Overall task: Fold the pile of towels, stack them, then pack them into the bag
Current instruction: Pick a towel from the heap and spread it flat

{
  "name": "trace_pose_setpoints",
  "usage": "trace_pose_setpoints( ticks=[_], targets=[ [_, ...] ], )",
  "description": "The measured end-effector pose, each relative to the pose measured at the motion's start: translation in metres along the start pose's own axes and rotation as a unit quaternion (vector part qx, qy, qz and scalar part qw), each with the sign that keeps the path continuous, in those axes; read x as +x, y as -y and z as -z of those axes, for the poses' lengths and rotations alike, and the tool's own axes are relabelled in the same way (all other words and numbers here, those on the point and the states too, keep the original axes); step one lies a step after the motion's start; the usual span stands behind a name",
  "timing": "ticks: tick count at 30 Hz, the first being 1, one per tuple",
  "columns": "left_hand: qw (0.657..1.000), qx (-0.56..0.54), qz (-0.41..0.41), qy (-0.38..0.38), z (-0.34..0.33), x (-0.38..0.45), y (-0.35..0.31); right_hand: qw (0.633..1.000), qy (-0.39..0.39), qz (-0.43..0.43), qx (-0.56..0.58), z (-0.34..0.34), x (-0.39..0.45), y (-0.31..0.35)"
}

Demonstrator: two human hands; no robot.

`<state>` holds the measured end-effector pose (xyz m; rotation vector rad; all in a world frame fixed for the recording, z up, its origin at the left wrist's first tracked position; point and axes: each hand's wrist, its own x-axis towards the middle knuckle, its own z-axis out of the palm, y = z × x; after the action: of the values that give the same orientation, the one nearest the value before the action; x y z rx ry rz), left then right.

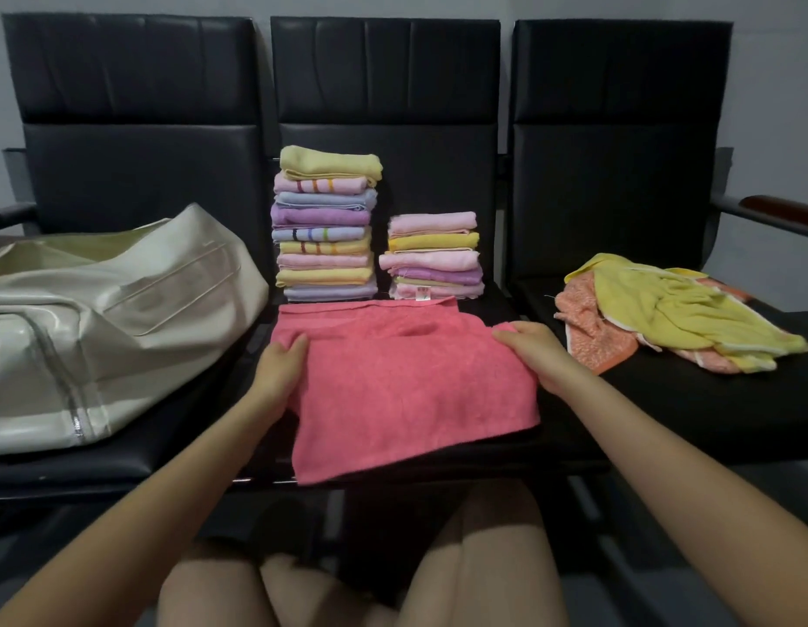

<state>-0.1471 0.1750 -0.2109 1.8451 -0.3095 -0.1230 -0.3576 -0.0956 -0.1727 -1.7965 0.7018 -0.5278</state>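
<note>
Both hands have a grip on the pink towel, which lies spread across the middle seat in the lower centre of the frame: the left hand has its fingers curled over the towel's left edge with the thumb apparently tucked beneath, and the right hand lies on the right edge with fingers bent around it. From where I stand this looks like the folding step, with one fold already made along the far side and the towel waiting to be doubled again. Behind it, at centre frame, stand a tall stack and a shorter stack of folded towels, just apart from one another. At the right of the frame a loose heap of yellow and orange towels remains unfolded, so I would judge the work well along but not finished. The cream bag slumps at the left, nothing visibly packed yet. Next, I think, the hands must carry one side across to meet the other, keeping edges matched, before the towel joins a stack.
</note>
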Motion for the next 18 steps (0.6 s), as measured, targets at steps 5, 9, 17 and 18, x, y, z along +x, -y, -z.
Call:
trace_pose_setpoints(
  ticks=[5, 9, 17, 18],
  targets=[
    [0.974, 0.221, -0.048, 0.031, 0.003, 0.038, -0.008, 0.951, -0.053, -0.017, -0.304, -0.007, 0.016, -0.020],
    [0.906, 0.406, -0.106, -0.064, -0.001, 0.028, 0.003, 0.904, -0.072, 0.197, -0.373, -0.030, -0.013, -0.026],
    [0.869, 0.295, -0.346, 0.194, -0.001, -0.050, 0.010, 0.864, 0.179, 0.340, -0.325, -0.066, -0.047, -0.039],
    [0.852, 0.318, -0.356, 0.215, -0.002, -0.058, 0.013, 0.866, 0.160, 0.338, -0.332, -0.069, -0.044, -0.037]
  ],
)
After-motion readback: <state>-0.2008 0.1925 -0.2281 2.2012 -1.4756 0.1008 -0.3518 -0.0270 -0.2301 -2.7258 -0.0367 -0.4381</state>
